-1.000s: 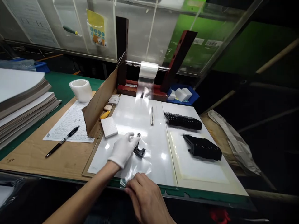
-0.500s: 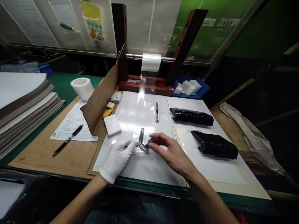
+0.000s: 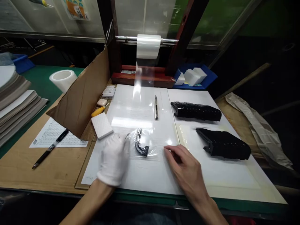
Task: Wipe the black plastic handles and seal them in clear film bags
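Observation:
A small black L-shaped part lies on the white board, with a crinkled piece of clear film over or around it. At the film's left edge is my left hand in a white glove, its fingers curled but smeared by motion, so its grip is unclear. My bare right hand pinches thumb and forefinger together at the film's right edge. Beyond the part lies a utility knife. A film roll hangs on a metal rod, its strip running down to the board.
Two black ribbed parts lie on the right board. A blue bin holds white blocks. Leftward are a white pad, a yellow-handled tool, an upright cardboard sheet, a pen and stacked sheets.
My hands have moved apart, the right one rightward and the left one leftward, away from the black part. The part now rests between them under clear film. The view has tilted down.

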A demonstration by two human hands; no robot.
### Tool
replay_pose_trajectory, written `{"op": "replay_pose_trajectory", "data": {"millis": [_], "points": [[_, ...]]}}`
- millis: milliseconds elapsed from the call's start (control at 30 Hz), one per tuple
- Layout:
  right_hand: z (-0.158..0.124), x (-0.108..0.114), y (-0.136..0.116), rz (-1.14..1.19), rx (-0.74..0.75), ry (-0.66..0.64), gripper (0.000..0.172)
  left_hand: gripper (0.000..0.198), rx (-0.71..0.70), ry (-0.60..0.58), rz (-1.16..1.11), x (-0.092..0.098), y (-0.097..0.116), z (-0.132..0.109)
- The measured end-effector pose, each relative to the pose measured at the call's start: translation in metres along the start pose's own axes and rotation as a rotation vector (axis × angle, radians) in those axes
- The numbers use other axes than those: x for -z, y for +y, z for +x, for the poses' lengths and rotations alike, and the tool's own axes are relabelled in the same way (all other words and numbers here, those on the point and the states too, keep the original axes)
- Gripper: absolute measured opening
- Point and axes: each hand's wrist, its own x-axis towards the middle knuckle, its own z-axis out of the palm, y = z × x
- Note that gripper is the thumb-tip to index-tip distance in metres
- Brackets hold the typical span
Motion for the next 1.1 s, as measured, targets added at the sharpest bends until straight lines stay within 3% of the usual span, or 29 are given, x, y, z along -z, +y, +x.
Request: {"op": "replay_pose_trajectory", "data": {"millis": [100,167,200,267,333,367,467,533,633,767,867,967,1100], "points": [[-0.043,0.018,0.018,0.077,-0.07,0.216,0.014,0.022,-0.043,0.139,-0.111,0.017,0.001,-0.024],[-0.063,0.022,0.027,0.11,-0.118,0.407,0.012,0.019,-0.033,0.198,-0.33,0.027,0.022,-0.027],[-0.069,0.021,0.031,0.116,-0.131,0.481,0.011,0.018,-0.016,0.143,-0.478,0.03,0.039,-0.024],[-0.073,0.019,0.035,0.133,-0.133,0.572,0.012,0.02,0.046,-0.188,-0.805,0.03,0.088,-0.011],[-0.072,0.019,0.035,0.145,-0.124,0.619,0.015,0.032,0.232,-0.7,-0.999,0.02,0.143,0.006],[-0.072,0.019,0.035,0.153,-0.122,0.636,0.016,0.04,0.256,-0.809,-1.04,0.013,0.17,0.015],[-0.073,0.022,0.034,0.192,-0.131,0.67,0.02,0.038,0.323,-0.91,-1.121,-0.009,0.228,0.036],[-0.076,0.024,0.036,0.227,-0.151,0.67,0.023,0.03,0.361,-0.902,-1.191,-0.015,0.243,0.04],[-0.079,0.027,0.037,0.302,-0.214,0.66,0.029,0.03,0.414,-0.874,-1.309,-0.006,0.233,0.028],[-0.075,0.035,0.027,0.456,-0.318,0.556,0.033,0.054,0.526,-0.884,-1.441,0.024,0.172,-0.016],[-0.072,0.039,0.005,0.63,-0.371,0.251,0.043,0.055,0.666,-0.868,-1.649,0.049,0.116,-0.054],[-0.075,0.032,-0.023,0.78,-0.5,-0.095,0.05,0.055,0.757,-0.824,-1.735,0.069,0.074,-0.086],[-0.082,0.011,-0.054,0.79,-0.663,-0.187,0.047,0.061,0.796,-0.783,-1.705,0.084,0.039,-0.105]]}}
